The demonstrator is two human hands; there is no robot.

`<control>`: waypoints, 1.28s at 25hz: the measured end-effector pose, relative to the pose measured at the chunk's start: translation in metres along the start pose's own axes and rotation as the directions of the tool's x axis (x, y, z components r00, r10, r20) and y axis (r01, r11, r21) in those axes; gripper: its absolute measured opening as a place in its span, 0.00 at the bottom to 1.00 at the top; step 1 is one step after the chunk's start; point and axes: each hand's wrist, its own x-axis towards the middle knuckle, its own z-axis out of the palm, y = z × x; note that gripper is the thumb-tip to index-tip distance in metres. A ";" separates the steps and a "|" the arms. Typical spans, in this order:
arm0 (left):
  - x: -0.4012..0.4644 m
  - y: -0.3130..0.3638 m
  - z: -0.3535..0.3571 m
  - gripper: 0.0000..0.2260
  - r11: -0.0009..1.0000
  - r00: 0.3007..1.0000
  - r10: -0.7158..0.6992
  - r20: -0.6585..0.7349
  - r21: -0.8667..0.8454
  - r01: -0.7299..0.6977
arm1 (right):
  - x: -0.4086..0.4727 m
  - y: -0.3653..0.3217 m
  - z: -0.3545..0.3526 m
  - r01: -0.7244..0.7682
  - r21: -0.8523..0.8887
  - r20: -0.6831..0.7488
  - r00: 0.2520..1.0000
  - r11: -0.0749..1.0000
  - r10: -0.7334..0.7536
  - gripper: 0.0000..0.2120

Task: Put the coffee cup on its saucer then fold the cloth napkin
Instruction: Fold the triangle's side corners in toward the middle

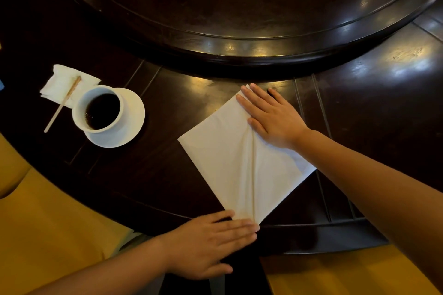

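Observation:
A white coffee cup point(100, 108) full of dark coffee stands on its white saucer point(133, 122) at the left of the dark table. The white cloth napkin point(230, 158) lies folded as a diamond in the middle, with a crease running down it. My right hand point(271, 115) lies flat on the napkin's upper right part, fingers spread toward the far corner. At the table's near edge my left hand point(211, 244) rests flat, fingertips on the napkin's near corner. Neither hand grips anything.
A crumpled paper tissue point(57, 84) with a wooden stirrer point(62, 104) across it lies left of the cup. A large raised dark turntable point(251, 38) fills the far half of the table. Yellow chair seats point(48, 223) flank the near edge.

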 end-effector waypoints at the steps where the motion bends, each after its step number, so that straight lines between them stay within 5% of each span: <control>1: 0.006 -0.006 -0.005 0.27 0.997 0.995 -0.072 -0.065 -0.036 0.070 | 0.000 0.000 0.001 -0.004 -0.009 -0.002 1.000 1.000 0.004 0.28; 3: 0.032 -0.028 -0.014 0.27 0.908 0.879 -0.418 -0.228 -0.138 0.396 | 0.000 -0.001 0.002 -0.009 -0.020 -0.006 1.000 1.000 0.009 0.28; 5: 0.071 -0.056 -0.027 0.27 0.679 0.629 -0.732 -0.263 -0.208 0.704 | 0.000 -0.002 0.002 -0.014 -0.029 -0.003 1.000 0.999 0.014 0.28; 7: 0.101 -0.077 -0.035 0.28 0.480 0.439 -0.873 -0.210 -0.223 0.848 | 0.000 -0.001 0.001 -0.015 -0.037 -0.009 1.000 0.999 0.015 0.28; 14: 0.066 -0.088 -0.011 0.29 0.249 0.234 -0.967 -0.099 -0.176 0.952 | 0.000 -0.002 0.001 -0.020 -0.036 0.008 1.000 0.999 0.020 0.28; 25: 0.022 -0.037 0.000 0.29 0.268 0.256 -0.963 -0.085 -0.205 0.941 | -0.033 -0.042 0.008 -0.019 0.031 0.008 1.000 0.999 0.019 0.28; 30: 0.029 -0.045 -0.027 0.29 0.277 0.270 -0.960 -0.066 -0.323 0.905 | -0.063 -0.052 -0.003 -0.377 0.226 -0.184 0.889 0.898 0.419 0.28; 32: 0.036 -0.055 -0.041 0.25 0.305 0.292 -0.952 -0.087 -0.293 0.906 | -0.073 -0.052 -0.006 -0.476 0.250 -0.153 0.841 0.843 0.520 0.24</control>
